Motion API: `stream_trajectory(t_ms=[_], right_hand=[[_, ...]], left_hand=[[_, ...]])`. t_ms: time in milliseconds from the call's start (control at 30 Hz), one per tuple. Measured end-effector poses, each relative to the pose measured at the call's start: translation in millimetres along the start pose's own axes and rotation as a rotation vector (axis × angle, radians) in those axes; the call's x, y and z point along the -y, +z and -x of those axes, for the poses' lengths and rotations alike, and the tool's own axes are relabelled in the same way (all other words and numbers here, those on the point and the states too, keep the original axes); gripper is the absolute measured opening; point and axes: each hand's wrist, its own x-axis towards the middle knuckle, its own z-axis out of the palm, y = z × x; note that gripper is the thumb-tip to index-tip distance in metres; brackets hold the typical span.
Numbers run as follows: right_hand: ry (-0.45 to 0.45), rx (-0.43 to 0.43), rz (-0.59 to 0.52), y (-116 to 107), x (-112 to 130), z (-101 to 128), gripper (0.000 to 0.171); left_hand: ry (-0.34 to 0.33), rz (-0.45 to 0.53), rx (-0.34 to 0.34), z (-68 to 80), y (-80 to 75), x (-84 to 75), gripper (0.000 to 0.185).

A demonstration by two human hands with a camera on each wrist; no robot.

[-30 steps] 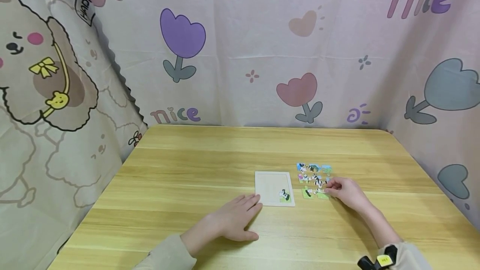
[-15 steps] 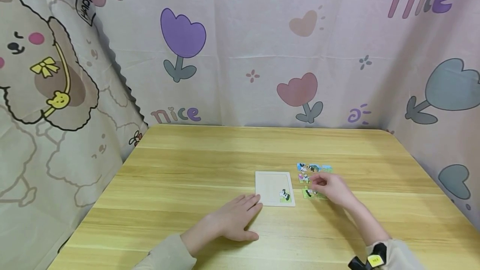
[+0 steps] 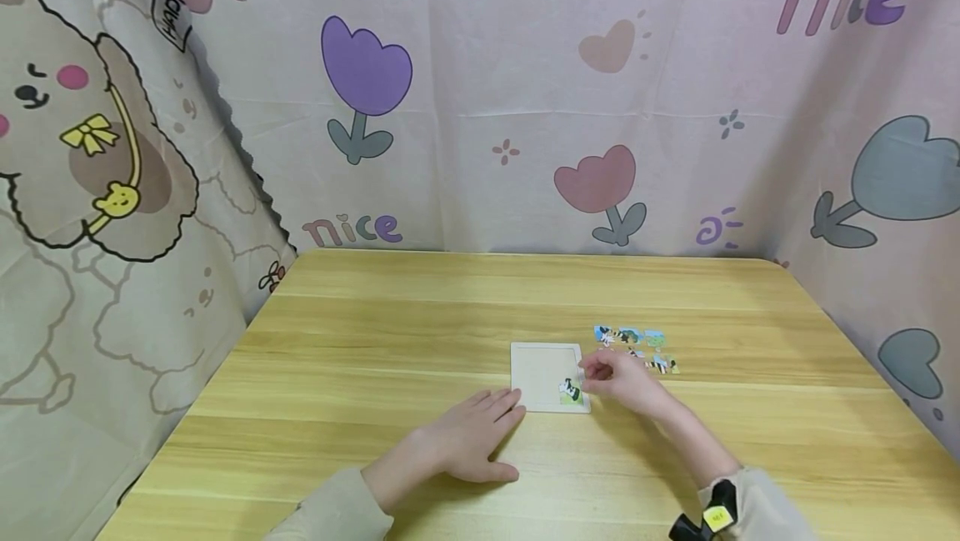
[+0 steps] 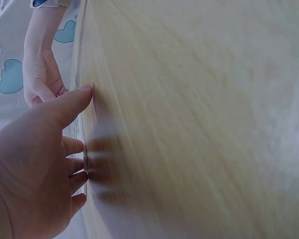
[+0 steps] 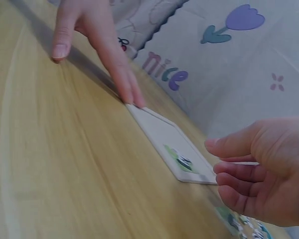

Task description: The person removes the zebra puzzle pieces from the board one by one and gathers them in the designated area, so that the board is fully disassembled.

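My left hand [image 3: 476, 437] lies flat on the table with straight fingers, its fingertips touching the left edge of a white square puzzle tray [image 3: 536, 370]. A green-and-white animal puzzle piece [image 3: 570, 392] sits in the tray's near right corner. My right hand [image 3: 626, 383] is at the tray's right edge, thumb and fingers bent towards each other. In the right wrist view the curled fingers of the right hand [image 5: 274, 174] are close to the tray; no piece shows clearly between them. Loose puzzle pieces [image 3: 628, 336] lie right of the tray, partly hidden behind that hand.
The wooden table [image 3: 390, 316] reaches back to a curtain [image 3: 465, 66] printed with tulips and the word nice. Another printed cloth [image 3: 90, 299] hangs along the left side. A black device with a yellow label [image 3: 717, 518] is strapped to the right wrist.
My right hand has moved left from the loose pieces to the tray's right edge, uncovering pieces at the right end of the middle row. The left hand and tray have stayed put.
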Motion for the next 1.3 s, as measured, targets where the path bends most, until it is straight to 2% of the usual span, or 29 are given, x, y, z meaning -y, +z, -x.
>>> stream_trajectory(t_ms=[300,433,600,967,1133,1300], right_hand=[[-0.033,0.004,0.113,15,2,-6,0.023],[-0.053,0.015,0.194,18,4,-9,0.015],[-0.064,0.026,0.256,19,7,-10,0.016],[-0.042,0.073,0.212,19,10,-13,0.025],[-0.029,0.055,0.177,20,10,-10,0.026],[-0.079,0.021,0.097,18,4,-6,0.017]], left_hand=[[-0.006,-0.002,0.005,0.7,0.7,0.7,0.08],[-0.005,-0.004,0.001,1.1,0.7,0.8,0.08],[-0.005,-0.012,0.0,0.7,1.5,1.1,0.08],[-0.002,-0.01,-0.012,-0.8,1.8,1.7,0.08],[0.001,-0.01,-0.015,-0.4,1.2,1.8,0.08],[0.004,-0.012,-0.014,-0.5,2.0,2.4,0.08]])
